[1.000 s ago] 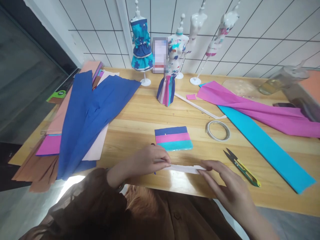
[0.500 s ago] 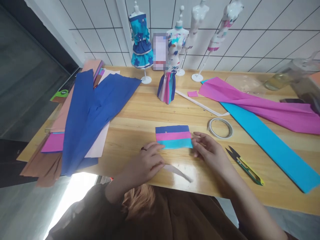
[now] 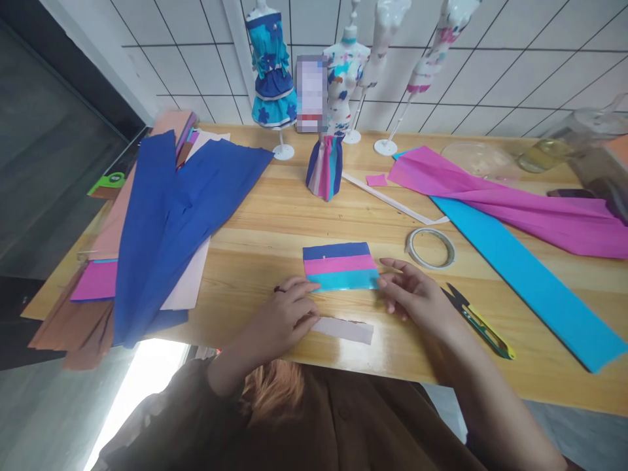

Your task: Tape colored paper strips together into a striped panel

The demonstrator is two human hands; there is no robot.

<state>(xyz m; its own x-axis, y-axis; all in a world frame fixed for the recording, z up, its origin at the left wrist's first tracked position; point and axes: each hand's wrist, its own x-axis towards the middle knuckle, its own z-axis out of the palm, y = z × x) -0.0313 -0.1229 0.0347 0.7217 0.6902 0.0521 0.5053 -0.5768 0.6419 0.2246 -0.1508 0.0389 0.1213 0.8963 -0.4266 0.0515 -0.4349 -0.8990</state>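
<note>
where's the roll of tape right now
In the head view, the roll of tape lies on the table right of centre, just beyond the right hand and the snips, to the left of the bright blue strip.

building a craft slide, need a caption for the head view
Left hand and right hand at the lower corners of a three-striped panel; pale strip, thread snips and tape roll nearby.

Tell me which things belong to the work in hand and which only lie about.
Apparently in use:
striped panel, between left hand and right hand
nearer pale strip
perhaps tape roll and snips

Apparently just lying about:
navy sheet
small pink scrap
</note>
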